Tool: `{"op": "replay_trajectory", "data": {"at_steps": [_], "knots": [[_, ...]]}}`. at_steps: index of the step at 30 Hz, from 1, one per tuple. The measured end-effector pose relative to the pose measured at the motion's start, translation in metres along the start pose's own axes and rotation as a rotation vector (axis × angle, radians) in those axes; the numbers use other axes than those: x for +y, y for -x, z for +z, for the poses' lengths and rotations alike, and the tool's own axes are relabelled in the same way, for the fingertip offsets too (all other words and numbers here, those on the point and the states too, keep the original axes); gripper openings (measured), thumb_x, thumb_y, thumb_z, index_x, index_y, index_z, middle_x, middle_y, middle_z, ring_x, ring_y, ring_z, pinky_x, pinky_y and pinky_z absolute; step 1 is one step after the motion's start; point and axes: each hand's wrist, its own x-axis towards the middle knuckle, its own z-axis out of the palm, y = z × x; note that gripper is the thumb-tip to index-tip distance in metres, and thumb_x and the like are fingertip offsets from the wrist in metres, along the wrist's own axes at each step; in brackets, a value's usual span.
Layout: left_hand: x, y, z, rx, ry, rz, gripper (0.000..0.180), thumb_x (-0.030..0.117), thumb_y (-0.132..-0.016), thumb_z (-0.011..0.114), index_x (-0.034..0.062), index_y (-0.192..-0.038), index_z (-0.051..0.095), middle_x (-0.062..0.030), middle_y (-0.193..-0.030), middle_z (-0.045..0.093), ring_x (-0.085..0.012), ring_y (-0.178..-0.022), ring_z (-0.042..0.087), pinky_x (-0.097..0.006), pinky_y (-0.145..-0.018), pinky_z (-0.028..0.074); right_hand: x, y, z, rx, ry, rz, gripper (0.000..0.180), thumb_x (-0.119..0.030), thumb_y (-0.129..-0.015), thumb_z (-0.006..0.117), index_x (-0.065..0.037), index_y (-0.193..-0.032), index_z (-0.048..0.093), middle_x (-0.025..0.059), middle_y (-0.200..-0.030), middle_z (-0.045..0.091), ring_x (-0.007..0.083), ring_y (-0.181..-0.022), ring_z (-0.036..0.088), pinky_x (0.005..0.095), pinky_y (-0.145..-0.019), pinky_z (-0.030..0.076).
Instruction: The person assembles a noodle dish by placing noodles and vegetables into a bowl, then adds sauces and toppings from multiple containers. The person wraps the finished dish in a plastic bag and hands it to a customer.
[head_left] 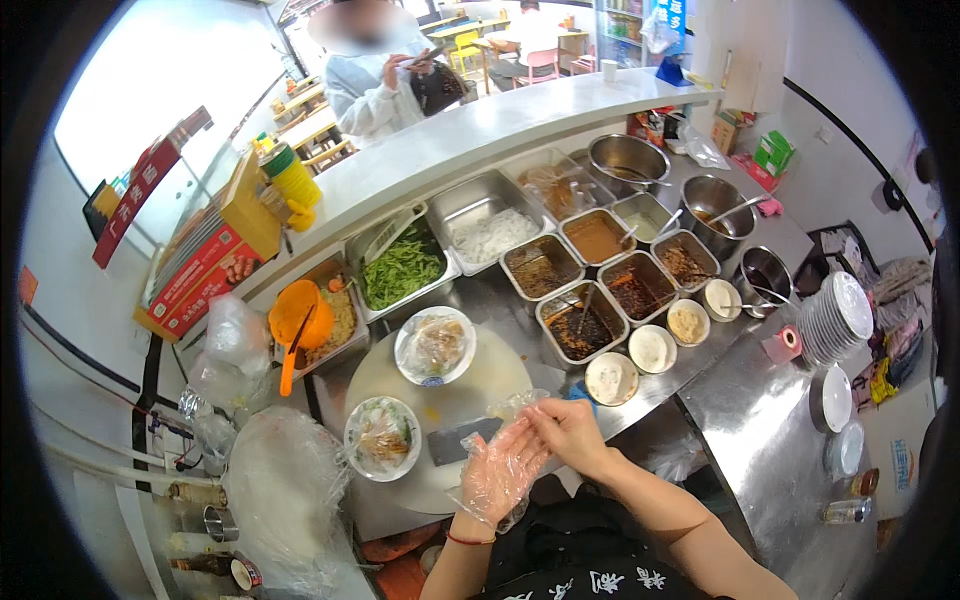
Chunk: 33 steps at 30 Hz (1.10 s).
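A clear disposable plastic glove (466,497) covers my left hand (506,466), whose fingers are stretched out with the palm turned up. My right hand (572,436) is bare and pinches the glove at the left fingertips. Both hands are over the near right edge of a round white cutting board (495,365). On the board lies a cleaver (457,441) with a wide dark blade, partly hidden by the left hand. Two white bowls stand left of my hands: a farther bowl (402,370) and a nearer bowl (350,455), both holding food under plastic film.
Beyond the board stand a tray of green vegetables (402,268), a tray of white noodles (492,232) and several sauce pans (583,322). An orange strainer (300,312) rests at left. Stacked plates (830,320) stand right. Across the counter (470,128) a person (370,95) holds a phone.
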Motion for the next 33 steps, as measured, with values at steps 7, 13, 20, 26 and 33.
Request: {"op": "replay_trajectory", "data": {"at_steps": [7,13,20,26,33], "knots": [[0.049,0.063,-0.042,-0.108,0.065,0.001,0.08,0.049,-0.087,0.05,0.015,-0.146,0.009,-0.0072,-0.151,0.012,-0.0252,-0.139,0.015,-0.041,-0.112,0.015,0.0,-0.034,0.064,-0.044,0.066,-0.044,0.025,-0.016,-0.087,0.06,0.002,-0.069,0.059,0.0034,-0.048,0.042,0.0057,-0.049,0.035,0.0269,-0.044,0.033],[0.065,0.139,-0.074,0.094,0.145,0.203,0.069,0.044,-0.093,0.043,0.0156,-0.146,0.009,-0.0036,-0.152,0.008,-0.0289,-0.139,0.011,-0.043,-0.113,0.014,-0.025,-0.048,0.151,-0.237,0.128,-0.119,0.025,-0.017,-0.089,0.059,0.0,-0.071,0.058,-0.0016,-0.051,0.038,0.0043,-0.052,0.034,0.0237,-0.045,0.03],[0.077,0.19,-0.125,0.246,0.175,0.53,0.057,0.021,-0.093,0.048,0.0115,-0.143,0.022,-0.0087,-0.147,0.025,-0.0288,-0.132,0.03,-0.041,-0.106,0.03,-0.024,-0.079,0.221,-0.155,0.088,-0.075,0.027,-0.019,-0.089,0.059,0.002,-0.071,0.06,0.0073,-0.051,0.043,0.0069,-0.052,0.036,0.0267,-0.047,0.034],[0.122,0.177,-0.168,0.595,-0.153,0.742,0.033,0.023,-0.092,0.053,0.004,-0.118,0.047,-0.0113,-0.114,0.055,-0.0191,-0.107,0.05,-0.037,-0.093,0.04,-0.007,-0.101,0.257,-0.333,0.243,-0.169,0.027,-0.022,-0.088,0.058,-0.002,-0.106,0.06,0.0056,-0.062,0.056,0.0111,-0.052,0.048,0.029,-0.049,0.04],[0.191,0.191,-0.171,0.771,0.067,1.212,0.022,0.016,-0.091,0.055,0.0021,-0.107,0.055,-0.0108,-0.109,0.059,-0.0159,-0.095,0.056,-0.029,-0.085,0.044,-0.073,-0.081,0.317,-0.386,0.534,-0.659,0.056,-0.019,-0.081,0.062,-0.009,-0.133,0.042,0.0146,-0.097,0.06,0.0299,-0.093,0.057,0.0401,-0.08,0.045]]}}
